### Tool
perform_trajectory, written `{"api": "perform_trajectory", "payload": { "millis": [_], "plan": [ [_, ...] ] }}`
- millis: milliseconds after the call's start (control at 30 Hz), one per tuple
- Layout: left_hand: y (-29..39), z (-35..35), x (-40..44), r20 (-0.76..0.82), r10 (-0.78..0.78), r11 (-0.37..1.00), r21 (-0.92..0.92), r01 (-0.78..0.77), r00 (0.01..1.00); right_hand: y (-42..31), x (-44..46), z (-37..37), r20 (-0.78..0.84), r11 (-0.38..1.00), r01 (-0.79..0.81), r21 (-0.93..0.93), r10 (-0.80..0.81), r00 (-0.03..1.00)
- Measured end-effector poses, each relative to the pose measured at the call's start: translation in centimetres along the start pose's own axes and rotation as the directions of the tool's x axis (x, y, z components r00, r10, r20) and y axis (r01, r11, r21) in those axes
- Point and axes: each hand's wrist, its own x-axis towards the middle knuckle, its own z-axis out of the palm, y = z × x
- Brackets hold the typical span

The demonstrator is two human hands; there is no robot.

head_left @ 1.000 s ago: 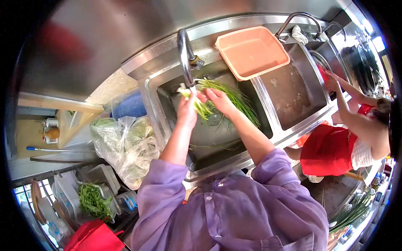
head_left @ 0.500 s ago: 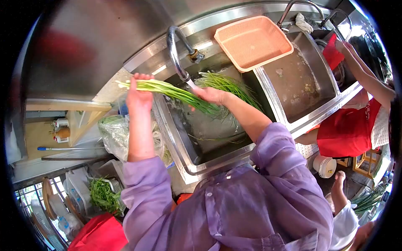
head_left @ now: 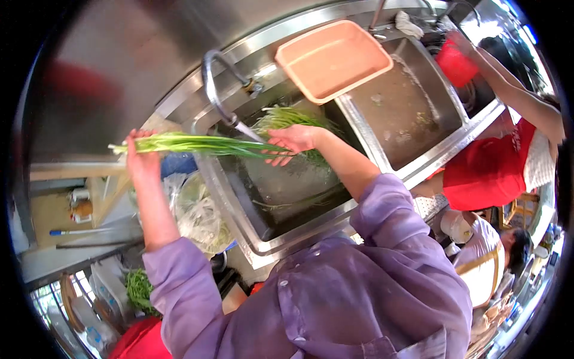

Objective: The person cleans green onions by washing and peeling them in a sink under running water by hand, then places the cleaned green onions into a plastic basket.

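Left grip (head_left: pixel 143 151) is reaching farther past the edge of the sink (head_left: pixel 293 182) than half a second ago, drawing the scallions (head_left: pixel 197 143) out nearly straight. It is closing round their white ends, tips poking out on its far side. Right grip (head_left: pixel 292 141) is standing loosely open, the green ends running against its fingers, so the scallions are spanning the space between both grips. Water (head_left: pixel 247 131) is streaming from the tap (head_left: pixel 210 84) just left of the right grip. Just beyond that grip, another bunch (head_left: pixel 276 116) is lying in the sink, and farther off a pink basket (head_left: pixel 335 61) is resting on the rim
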Motion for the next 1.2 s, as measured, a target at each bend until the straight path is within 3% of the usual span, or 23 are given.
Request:
{"api": "perform_trajectory", "payload": {
  "millis": [67,200,233,433,667,733,867,967,1000,1067,1100,1133,1200],
  "plan": [
    [0.2,0.6,-0.1,-0.021,0.021,1.0,0.014,-0.02,1.0,0.3,-0.1,-0.2,-0.012,0.997,0.029,-0.071,-0.029,0.999],
    [0.2,0.8,0.0,-0.063,0.033,0.998,0.05,-0.03,0.997,0.5,-0.3,-0.5,-0.019,0.997,0.072,-0.017,-0.072,0.997],
    [0.2,0.7,0.1,-0.012,0.006,1.0,0.017,-0.006,1.0,0.6,-0.2,-0.7,-0.01,0.997,0.07,-0.018,-0.07,0.998],
    [2.2,0.5,0.2,0.019,0.028,0.999,0.016,-0.029,0.999,-0.3,0.2,-0.4,0.01,0.986,0.075,0.152,-0.078,0.997],
    [4.0,0.6,-0.3,0.031,0.071,0.997,0.038,-0.072,0.997,-0.9,1.2,0.3,0.041,0.985,0.087,0.148,-0.094,0.995],
    [4.7,0.8,-0.6,0.041,0.072,0.997,0.028,-0.073,0.997,-0.9,1.3,0.4,0.013,0.976,0.197,0.097,-0.199,0.98],
    [5.2,2.2,-1.7,0.019,0.081,0.997,0.013,-0.082,0.996,-0.9,2.0,0.6,-0.018,0.978,0.206,0.026,-0.205,0.979],
    [5.1,3.8,-3.4,0.089,0.062,0.998,-0.011,-0.061,0.994,-1.0,2.1,1.6,-0.2,0.982,0.14,-0.124,-0.163,0.966],
    [5.0,4.3,-4.2,0.134,0.035,0.999,-0.03,-0.031,0.99,-0.9,2.3,1.9,-0.191,0.981,0.143,-0.129,-0.166,0.967],
    [4.5,5.0,-5.7,0.146,0.039,0.999,-0.01,-0.038,0.989,-0.2,2.7,2.0,-0.355,0.987,0.118,-0.113,-0.151,0.923],
    [4.1,5.0,-6.4,0.196,0.038,0.999,0.028,-0.044,0.98,0.9,3.3,1.3,-0.388,0.98,0.199,0.008,-0.18,0.904],
    [3.7,5.0,-7.0,0.246,0.034,0.997,0.064,-0.052,0.969,1.5,3.7,0.8,-0.388,0.98,0.199,0.008,-0.18,0.904],
    [2.8,4.7,-7.9,0.263,0.028,0.996,0.073,-0.048,0.964,2.9,4.3,-0.3,-0.565,0.919,0.308,0.245,-0.123,0.816]
  ]
}}
